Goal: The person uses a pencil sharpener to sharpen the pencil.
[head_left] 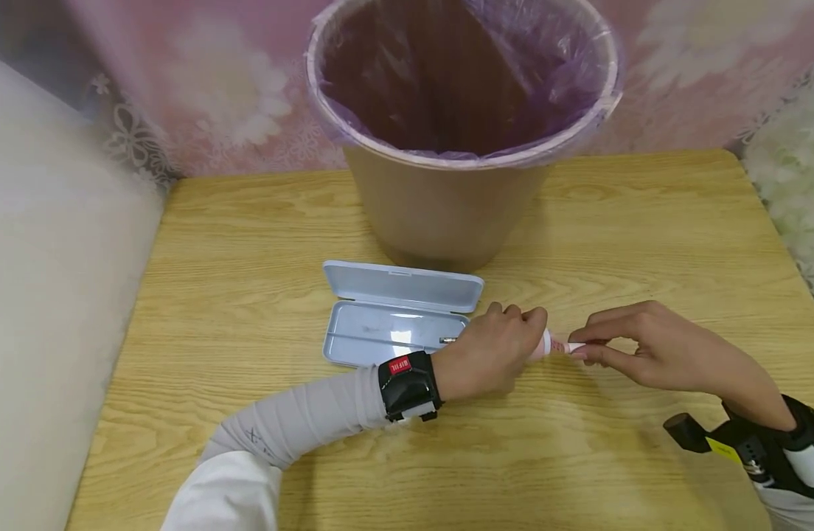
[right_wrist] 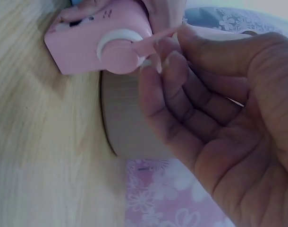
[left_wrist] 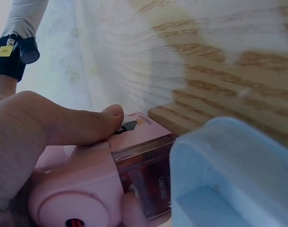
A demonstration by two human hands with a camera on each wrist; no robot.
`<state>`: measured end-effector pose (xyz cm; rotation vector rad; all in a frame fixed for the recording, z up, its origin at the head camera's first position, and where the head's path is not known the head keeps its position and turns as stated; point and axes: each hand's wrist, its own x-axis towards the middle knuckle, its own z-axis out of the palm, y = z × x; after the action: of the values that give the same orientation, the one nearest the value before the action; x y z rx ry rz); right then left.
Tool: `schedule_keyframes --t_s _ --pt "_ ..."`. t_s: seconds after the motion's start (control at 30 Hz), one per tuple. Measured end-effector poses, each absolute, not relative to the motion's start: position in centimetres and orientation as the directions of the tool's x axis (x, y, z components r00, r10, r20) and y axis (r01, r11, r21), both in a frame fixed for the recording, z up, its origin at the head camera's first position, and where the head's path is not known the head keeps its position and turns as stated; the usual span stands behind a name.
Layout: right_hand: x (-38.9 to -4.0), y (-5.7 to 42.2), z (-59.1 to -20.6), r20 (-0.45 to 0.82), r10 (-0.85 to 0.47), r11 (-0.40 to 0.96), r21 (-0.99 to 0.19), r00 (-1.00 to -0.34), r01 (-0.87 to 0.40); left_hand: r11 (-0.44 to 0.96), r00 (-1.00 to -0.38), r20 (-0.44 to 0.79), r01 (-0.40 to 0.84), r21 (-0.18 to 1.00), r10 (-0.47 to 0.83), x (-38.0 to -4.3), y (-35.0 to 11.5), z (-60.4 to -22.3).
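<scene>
My left hand (head_left: 483, 354) grips a pink pencil sharpener (left_wrist: 82, 172), thumb across its top beside a dark lever. The sharpener has a dark see-through shavings drawer (left_wrist: 151, 170), and red and black show inside its round hole. With thumb and fingertips, my right hand (head_left: 659, 346) pinches the end of the pink crank handle (right_wrist: 156, 41) on the sharpener's other side. A pale blue pencil case (head_left: 363, 332) lies with its lid up beside the left hand. Left of that hand, a small metallic end (head_left: 448, 340) shows over the case; the left hand hides whatever continues from it.
A large brown bin (head_left: 447, 214) lined with a purple bag (head_left: 566, 81) stands behind the case on the wooden table (head_left: 234, 295). A floral pink wall covering (head_left: 248, 96) rises behind it, and a white surface (head_left: 49, 295) borders the left side.
</scene>
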<state>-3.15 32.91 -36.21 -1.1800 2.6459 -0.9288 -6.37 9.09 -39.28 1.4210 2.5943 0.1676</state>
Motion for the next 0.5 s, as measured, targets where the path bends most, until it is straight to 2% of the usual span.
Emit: schedule_keyframes --t_s 0.3,0.5 --pt "-4.8 33.3 -35.8 0.147 -0.741 0.47 -0.584 -0.655 -0.662 0.527 -0.523 -0.079 0.823 0.21 0.848 -6.6 8.9 -39.5" --pt "-5.3 33.4 -35.7 0.144 -0.728 0.484 -0.584 -0.67 -0.651 0.514 -0.509 -0.079 0.836 0.189 0.857 -6.6 8.9 -39.5"
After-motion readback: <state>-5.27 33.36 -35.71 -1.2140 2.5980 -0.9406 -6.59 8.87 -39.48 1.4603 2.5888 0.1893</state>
